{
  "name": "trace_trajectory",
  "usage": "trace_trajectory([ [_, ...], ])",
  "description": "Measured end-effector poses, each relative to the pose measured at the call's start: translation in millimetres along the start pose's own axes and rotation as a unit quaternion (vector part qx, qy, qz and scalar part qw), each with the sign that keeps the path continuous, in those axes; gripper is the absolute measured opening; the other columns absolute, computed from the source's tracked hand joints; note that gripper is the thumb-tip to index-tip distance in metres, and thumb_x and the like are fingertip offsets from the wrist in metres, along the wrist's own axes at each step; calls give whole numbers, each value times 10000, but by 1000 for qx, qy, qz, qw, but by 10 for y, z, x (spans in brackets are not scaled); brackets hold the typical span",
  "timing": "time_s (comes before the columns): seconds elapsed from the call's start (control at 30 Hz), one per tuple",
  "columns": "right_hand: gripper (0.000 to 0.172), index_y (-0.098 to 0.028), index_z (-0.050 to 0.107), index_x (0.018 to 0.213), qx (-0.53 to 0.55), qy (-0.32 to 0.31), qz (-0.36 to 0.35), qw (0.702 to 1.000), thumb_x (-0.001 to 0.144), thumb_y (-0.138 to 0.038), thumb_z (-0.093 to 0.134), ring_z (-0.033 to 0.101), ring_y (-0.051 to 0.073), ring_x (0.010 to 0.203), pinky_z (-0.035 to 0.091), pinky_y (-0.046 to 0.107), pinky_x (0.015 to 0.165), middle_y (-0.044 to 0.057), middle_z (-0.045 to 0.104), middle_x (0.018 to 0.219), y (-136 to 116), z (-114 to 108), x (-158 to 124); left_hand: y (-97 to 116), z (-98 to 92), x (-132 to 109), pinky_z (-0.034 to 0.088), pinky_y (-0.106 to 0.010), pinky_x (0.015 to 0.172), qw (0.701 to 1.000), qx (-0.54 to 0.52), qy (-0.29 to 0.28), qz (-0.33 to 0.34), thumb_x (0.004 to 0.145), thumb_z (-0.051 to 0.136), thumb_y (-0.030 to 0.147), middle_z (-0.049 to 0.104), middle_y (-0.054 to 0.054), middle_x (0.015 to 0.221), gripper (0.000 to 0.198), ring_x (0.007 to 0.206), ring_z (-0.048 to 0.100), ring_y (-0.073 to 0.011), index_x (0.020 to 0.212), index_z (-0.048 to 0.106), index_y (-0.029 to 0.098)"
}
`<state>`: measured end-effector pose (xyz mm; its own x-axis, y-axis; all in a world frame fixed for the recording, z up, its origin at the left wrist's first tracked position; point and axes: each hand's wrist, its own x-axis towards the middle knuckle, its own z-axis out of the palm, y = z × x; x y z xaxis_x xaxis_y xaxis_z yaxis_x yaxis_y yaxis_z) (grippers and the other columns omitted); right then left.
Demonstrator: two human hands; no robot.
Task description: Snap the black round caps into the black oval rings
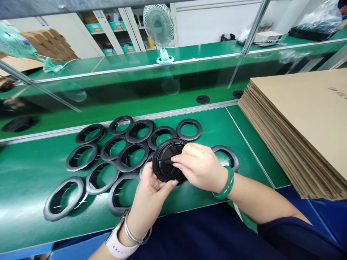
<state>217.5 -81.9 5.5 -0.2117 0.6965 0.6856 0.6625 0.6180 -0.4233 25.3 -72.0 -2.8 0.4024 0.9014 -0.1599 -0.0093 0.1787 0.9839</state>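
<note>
My left hand (155, 191) grips a round black vent-like part (165, 164) by its lower left rim, thumb along the bottom edge. It is tilted up with its face towards me and has a dark ribbed centre inside a raised ring. My right hand (202, 166) is closed, thumb and fingertips pinching a narrow bar at the middle of that face. Its right side is hidden behind my right fingers. Close behind my hands lie several loose black rings (132, 157), and one more ring (229, 157) shows partly behind my right wrist.
A tall stack of flat cardboard (292, 119) stands at the right. A clear panel with a metal rail (162, 115) runs along the table's back. Beyond it are a standing fan (158, 27), another fan (16, 39) and small black discs (203, 99).
</note>
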Motion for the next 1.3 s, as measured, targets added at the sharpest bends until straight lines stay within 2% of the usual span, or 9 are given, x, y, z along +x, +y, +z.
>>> trace_trajectory([
  [0.3, 223, -68, 668, 1086, -6, -23, -15, 1000, 1019, -94, 457, 535, 251, 873, 502, 401, 800, 121, 607, 953, -68, 22, 2, 30, 17, -6, 599, -230, 836, 1000, 6, 27, -13, 755, 804, 168, 676, 4, 1114, 557, 1030, 694, -154, 1181, 459, 264],
  [0.47, 353, 18, 616, 1237, -63, -55, -14, 996, 1034, -80, 345, 489, 275, 841, 492, 432, 751, 153, 573, 947, -116, 43, -8, -15, 26, -21, 603, -240, 815, 999, 19, 46, -8, 735, 804, 166, 676, -13, 1133, 614, 1024, 697, -169, 1221, 441, 264],
  [0.63, 304, 1, 619, 1240, -86, -89, -8, 992, 1031, -99, 422, 498, 291, 887, 476, 450, 763, 153, 570, 960, -146, 27, 3, -85, 53, 8, 604, -276, 832, 999, -1, 46, -21, 724, 809, 184, 675, -40, 1159, 644, 1048, 692, -195, 1237, 426, 256],
  [0.7, 259, -73, 637, 1231, -74, -45, 5, 996, 1039, -142, 476, 503, 311, 1003, 460, 488, 860, 155, 579, 1050, -161, 6, 21, -82, 71, 22, 606, -296, 840, 998, -35, 42, -16, 706, 822, 183, 674, -40, 1153, 669, 1050, 692, -205, 1231, 416, 259],
  [0.77, 243, -133, 629, 1246, -38, 48, 59, 996, 1034, -197, 530, 473, 324, 1137, 415, 523, 979, 156, 553, 1180, -158, -4, 36, -64, 92, 27, 612, -314, 837, 997, -59, 51, -10, 687, 838, 191, 664, -47, 1169, 683, 1054, 694, -220, 1215, 411, 257],
  [0.83, 278, -163, 601, 1283, 32, 105, 141, 984, 1019, -239, 553, 473, 310, 1179, 403, 512, 1028, 148, 533, 1236, -114, 14, 39, -46, 112, 22, 614, -337, 857, 996, -63, 65, 0, 684, 844, 207, 642, -70, 1231, 694, 1097, 685, -243, 1217, 403, 255],
  [1.0, 226, -175, 645, 1079, 277, 48, 297, 912, 959, -354, 579, 600, 253, 1000, 517, 408, 904, 81, 633, 1048, 118, 183, 5, -46, 115, -23, 557, -417, 1010, 998, -41, 45, 12, 699, 839, 211, 557, -125, 1408, 835, 1260, 606, -286, 1359, 332, 276],
  [1.17, 300, -165, 651, 1001, 375, 58, 361, 852, 843, -415, 696, 629, 249, 951, 534, 375, 871, 65, 668, 1002, 190, 303, -15, -68, 78, -69, 536, -454, 1035, 999, -34, 9, 22, 767, 802, 282, 536, -150, 1447, 795, 1300, 572, -311, 1407, 330, 260],
  [1.3, 311, -157, 653, 980, 396, 55, 384, 832, 804, -406, 715, 639, 255, 930, 525, 375, 859, 66, 684, 974, 163, 318, -16, -79, 77, -60, 492, -438, 1090, 998, -26, 26, 41, 841, 735, 309, 521, -129, 1469, 667, 1359, 514, -289, 1397, 370, 255],
])
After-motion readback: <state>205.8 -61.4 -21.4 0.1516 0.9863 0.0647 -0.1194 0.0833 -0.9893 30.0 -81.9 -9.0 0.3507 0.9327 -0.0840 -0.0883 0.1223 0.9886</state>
